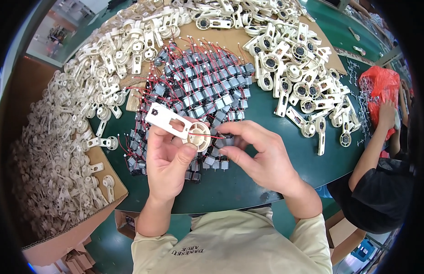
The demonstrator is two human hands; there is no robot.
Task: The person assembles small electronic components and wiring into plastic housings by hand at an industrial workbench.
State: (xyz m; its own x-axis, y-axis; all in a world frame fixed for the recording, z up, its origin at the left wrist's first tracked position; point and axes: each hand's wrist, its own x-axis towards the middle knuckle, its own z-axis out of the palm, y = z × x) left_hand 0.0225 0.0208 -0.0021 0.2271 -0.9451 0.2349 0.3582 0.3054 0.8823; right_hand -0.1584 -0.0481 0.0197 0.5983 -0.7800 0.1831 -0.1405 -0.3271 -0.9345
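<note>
My left hand (pixel 167 168) is closed on a cream plastic housing (pixel 162 117) with a slotted flat handle and a round, spoked ring end. The handle points up and to the left, and my thumb presses near the ring's lower rim. To its right, my right hand (pixel 266 157) pinches a small grey motor (pixel 225 139), partly hidden by the fingers. A red wire (pixel 205 134) runs from the motor across the face of the ring. Beneath both hands spreads a large pile of grey motors (pixel 198 84) with red leads.
A deep cardboard box (pixel 75 237) full of cream housings stands at the left. More housings (pixel 298 73) with dark round centres are heaped at the right and back of the green table (pixel 285 180). At right, another person's hand (pixel 386 114) touches a red plastic bag (pixel 378 84).
</note>
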